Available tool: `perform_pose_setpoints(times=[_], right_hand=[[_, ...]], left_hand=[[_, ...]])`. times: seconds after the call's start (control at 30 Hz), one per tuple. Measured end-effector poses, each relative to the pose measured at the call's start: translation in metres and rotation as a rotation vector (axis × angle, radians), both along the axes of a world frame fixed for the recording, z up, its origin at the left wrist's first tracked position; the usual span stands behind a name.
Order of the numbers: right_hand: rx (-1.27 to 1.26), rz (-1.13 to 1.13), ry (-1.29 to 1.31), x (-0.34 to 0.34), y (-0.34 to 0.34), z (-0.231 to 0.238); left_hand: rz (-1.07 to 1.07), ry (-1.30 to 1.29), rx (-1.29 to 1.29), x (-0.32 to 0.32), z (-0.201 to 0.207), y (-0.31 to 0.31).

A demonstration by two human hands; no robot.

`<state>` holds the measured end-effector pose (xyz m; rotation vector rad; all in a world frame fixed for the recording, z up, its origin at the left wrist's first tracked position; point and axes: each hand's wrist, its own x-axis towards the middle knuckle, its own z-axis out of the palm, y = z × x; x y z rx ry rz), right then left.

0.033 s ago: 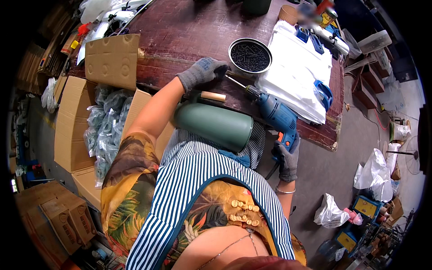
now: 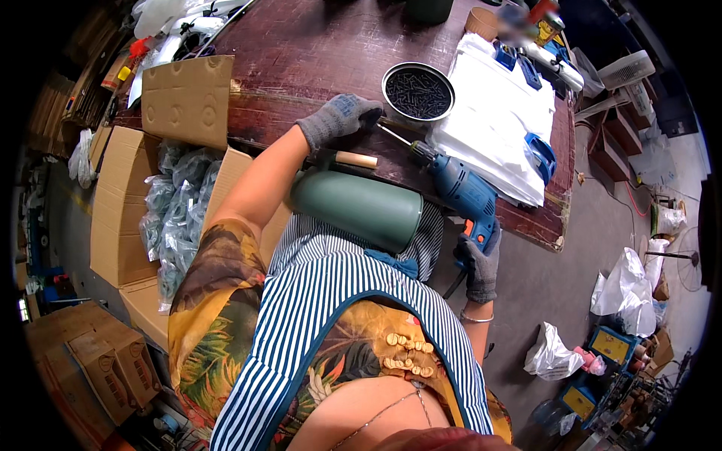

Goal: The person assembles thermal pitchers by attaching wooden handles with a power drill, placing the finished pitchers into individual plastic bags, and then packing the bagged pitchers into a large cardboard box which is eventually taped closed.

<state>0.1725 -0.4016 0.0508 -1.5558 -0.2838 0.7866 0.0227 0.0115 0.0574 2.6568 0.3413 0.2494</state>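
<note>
My right hand (image 2: 479, 263), in a grey glove, grips the handle of a blue corded power drill (image 2: 462, 188). The drill's long bit (image 2: 394, 135) points up and left, its tip close to the fingers of my gloved left hand (image 2: 344, 120). Those fingers are closed at the table's near edge; what they pinch is too small to make out. Across my lap lies a dark green cylinder (image 2: 357, 208). A short light wooden piece (image 2: 356, 160) rests between it and the table. Just beyond the bit stands a round tin (image 2: 386, 101) full of dark screws.
White sheets (image 2: 489, 120) with blue tools (image 2: 540, 158) cover the right side of the dark red table (image 2: 301, 60). On my left is an open cardboard box (image 2: 120, 210) of plastic-wrapped items (image 2: 180, 203). White bags (image 2: 553, 353) lie on the floor at right.
</note>
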Motion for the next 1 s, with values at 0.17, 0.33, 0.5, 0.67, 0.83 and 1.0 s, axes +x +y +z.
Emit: perform_pose_setpoints(times=[0.17,0.33,0.5,0.67,0.83,1.0], right_hand=[[0.021,-0.001,-0.072,0.004,-0.003,-0.009],[0.003,0.110,-0.031,0.008,-0.001,0.007],[0.128,-0.048,0.511,0.020,0.000,-0.012],[0.124,-0.139,0.504,0.023,0.003,0.000],[0.129,-0.069,0.659,0.048,-0.031,0.000],[0.036,0.057,0.641,0.076,-0.051,0.012]], left_hand=[[-0.145,0.032,0.024,0.006,0.014,0.002],[-0.160,0.182,0.128,0.008,0.011,0.006],[-0.010,0.064,0.171,0.000,0.001,-0.012],[0.323,-0.035,0.347,-0.030,0.031,-0.039],[0.223,-0.104,-0.473,-0.083,-0.008,-0.061],[0.136,0.065,-0.180,-0.080,0.004,-0.064]])
